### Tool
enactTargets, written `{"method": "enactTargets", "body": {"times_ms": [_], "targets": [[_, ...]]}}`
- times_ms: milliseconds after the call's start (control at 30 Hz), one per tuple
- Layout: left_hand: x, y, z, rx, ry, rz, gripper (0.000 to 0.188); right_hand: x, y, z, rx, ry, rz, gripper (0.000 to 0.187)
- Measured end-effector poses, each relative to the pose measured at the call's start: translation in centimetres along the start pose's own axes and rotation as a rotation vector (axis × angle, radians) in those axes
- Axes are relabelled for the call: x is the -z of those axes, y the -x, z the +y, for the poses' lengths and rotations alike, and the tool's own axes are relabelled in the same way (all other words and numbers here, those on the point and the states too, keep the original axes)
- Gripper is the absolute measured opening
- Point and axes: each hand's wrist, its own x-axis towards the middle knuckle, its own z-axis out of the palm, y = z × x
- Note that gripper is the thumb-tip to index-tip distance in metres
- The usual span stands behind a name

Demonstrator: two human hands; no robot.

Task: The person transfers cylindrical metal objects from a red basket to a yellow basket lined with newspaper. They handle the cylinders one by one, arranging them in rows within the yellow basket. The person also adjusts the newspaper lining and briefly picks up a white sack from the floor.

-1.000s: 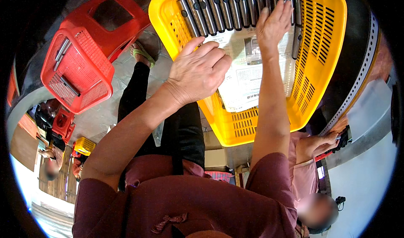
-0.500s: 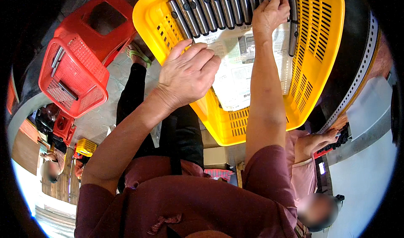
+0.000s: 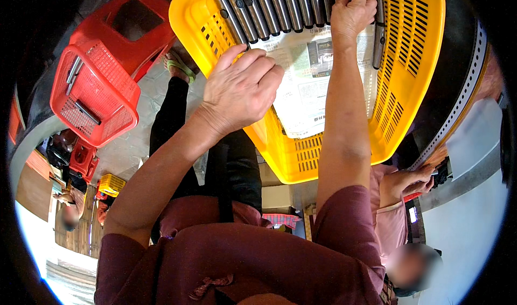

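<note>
A row of dark, shiny metal tubes (image 3: 275, 8), each with a small round dark spot, lies side by side in a yellow plastic basket (image 3: 412, 62). Printed paper (image 3: 304, 97) lines the basket beneath them. My right hand (image 3: 353, 16) reaches over the paper, its fingers closed on a tube toward the right of the row. My left hand (image 3: 243, 87) is curled above the basket's near left side, close to the lower ends of the leftmost tubes. Its palm side is hidden, so what it holds, if anything, cannot be made out.
Left of me, a red basket (image 3: 116, 92) with a few metal tubes (image 3: 87, 112) stands by a red plastic stool (image 3: 97, 22). A co-worker in pink (image 3: 390, 219) sits at the right beside a round-holed metal strip (image 3: 449, 97). Another person (image 3: 70, 210) is at far left.
My right hand has shifted slightly right and up along the tubes. My left hand stays almost in place, still curled. The co-worker's hands at the right have moved a little.
</note>
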Motion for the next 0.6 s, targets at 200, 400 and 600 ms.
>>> {"method": "enactTargets", "body": {"times_ms": [200, 400, 600], "targets": [[-0.1, 0.2, 0.0, 0.008, 0.009, 0.005, 0.026, 0.3, 0.1, 0.6, 0.006, -0.033, -0.062, 0.019], [-0.2, 0.1, 0.1, 0.015, 0.001, 0.014, 0.024, -0.2, 1.6, 2.6, -0.003, -0.04, -0.128, 0.03], [-0.2, 0.2, 0.0, 0.017, -0.017, 0.008, 0.022, 1.1, 0.2, -0.1, 0.009, 0.094, -0.112, 0.011]]}}
